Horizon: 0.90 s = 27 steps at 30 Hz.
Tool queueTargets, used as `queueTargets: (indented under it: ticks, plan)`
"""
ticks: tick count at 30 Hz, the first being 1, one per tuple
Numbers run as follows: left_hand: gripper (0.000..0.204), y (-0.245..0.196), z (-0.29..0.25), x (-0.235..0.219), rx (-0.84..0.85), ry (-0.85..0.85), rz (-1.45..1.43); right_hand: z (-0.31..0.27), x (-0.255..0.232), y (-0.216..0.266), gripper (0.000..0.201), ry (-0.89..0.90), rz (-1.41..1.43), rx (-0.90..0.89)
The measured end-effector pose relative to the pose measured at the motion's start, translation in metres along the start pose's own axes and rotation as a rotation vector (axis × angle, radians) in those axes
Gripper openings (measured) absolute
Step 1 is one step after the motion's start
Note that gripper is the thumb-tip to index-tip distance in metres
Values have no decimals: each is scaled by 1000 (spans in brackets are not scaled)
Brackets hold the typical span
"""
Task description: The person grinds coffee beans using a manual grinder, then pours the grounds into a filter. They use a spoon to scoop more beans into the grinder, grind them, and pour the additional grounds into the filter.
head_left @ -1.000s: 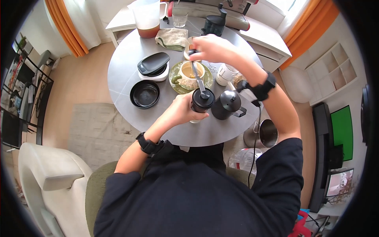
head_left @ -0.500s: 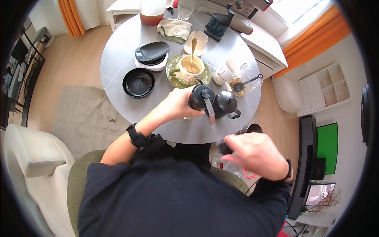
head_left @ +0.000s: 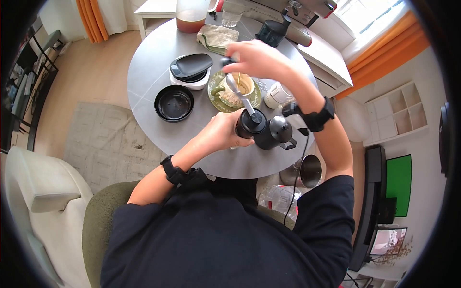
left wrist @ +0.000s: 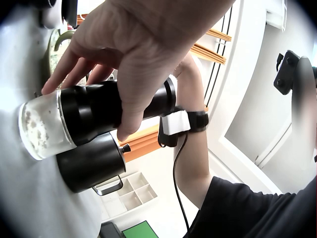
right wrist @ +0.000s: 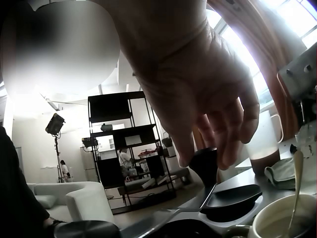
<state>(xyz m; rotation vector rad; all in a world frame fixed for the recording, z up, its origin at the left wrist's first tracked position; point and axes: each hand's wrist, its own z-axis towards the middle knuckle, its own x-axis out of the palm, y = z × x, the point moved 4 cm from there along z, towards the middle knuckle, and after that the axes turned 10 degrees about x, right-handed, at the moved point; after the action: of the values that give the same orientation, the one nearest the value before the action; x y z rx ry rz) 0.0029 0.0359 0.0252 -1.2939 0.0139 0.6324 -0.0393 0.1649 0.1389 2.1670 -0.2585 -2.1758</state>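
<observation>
My left hand (head_left: 221, 132) grips the black body of a manual coffee grinder (left wrist: 86, 116), thumb on one side and fingers on the other. Its clear bottom jar (left wrist: 42, 126), with pale bits in it, is low over the table. Above the far side of the table, my right hand (head_left: 261, 60) holds the black knob (right wrist: 204, 166) at the end of the metal crank (head_left: 244, 100). A black lidded pot (head_left: 272, 137) stands close beside the grinder. Beyond it, a cream cup (right wrist: 277, 215) with a golden spoon (right wrist: 297, 181) sits on a green patterned plate (head_left: 225, 106).
Left on the table are a black round dish (head_left: 174, 103) and a white scale (head_left: 197, 84) bearing a dark scoop-shaped tray (head_left: 194, 65). A folded cloth (head_left: 218, 37), a pitcher of brown liquid (head_left: 189, 21) and a drinking glass (head_left: 231, 19) stand at the back. A white mug (head_left: 277, 95) is right.
The right hand swung the crank from the far side toward the body, then back to the far side. The left hand keeps its hold on the grinder.
</observation>
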Motion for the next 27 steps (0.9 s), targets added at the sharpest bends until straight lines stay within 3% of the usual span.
queueTargets:
  ticks: [4,6,9,11,13,15,17,20,21,25,27]
  plan:
    - [44,0,0,2,-10,3,-64,-62,-14,-80,32,125,253,323]
    - [45,1,0,2,-1,1,-56,-109,-20,-94,33,175,331,424]
    - [48,0,0,2,-18,11,-50,-172,-27,-84,35,198,239,355]
    - [49,1,1,1,-22,23,-36,-200,-27,-55,36,237,246,298]
    - [50,0,2,1,-34,36,-47,-214,-23,-15,38,384,245,250]
    - [50,0,1,0,-8,18,-34,-212,-18,35,41,402,241,-63]
    - [50,2,0,2,54,-21,-1,-197,-2,73,36,265,250,-305]
    - [48,3,-1,2,-28,8,22,-149,6,111,35,195,188,-505]
    - [45,-2,-3,1,-47,-75,-467,-128,2,118,35,160,184,-553]
    - [42,17,-5,8,319,-84,104,-41,11,99,38,90,-32,-264]
    - [44,10,-1,3,13,33,157,-13,10,67,43,-5,-38,-129]
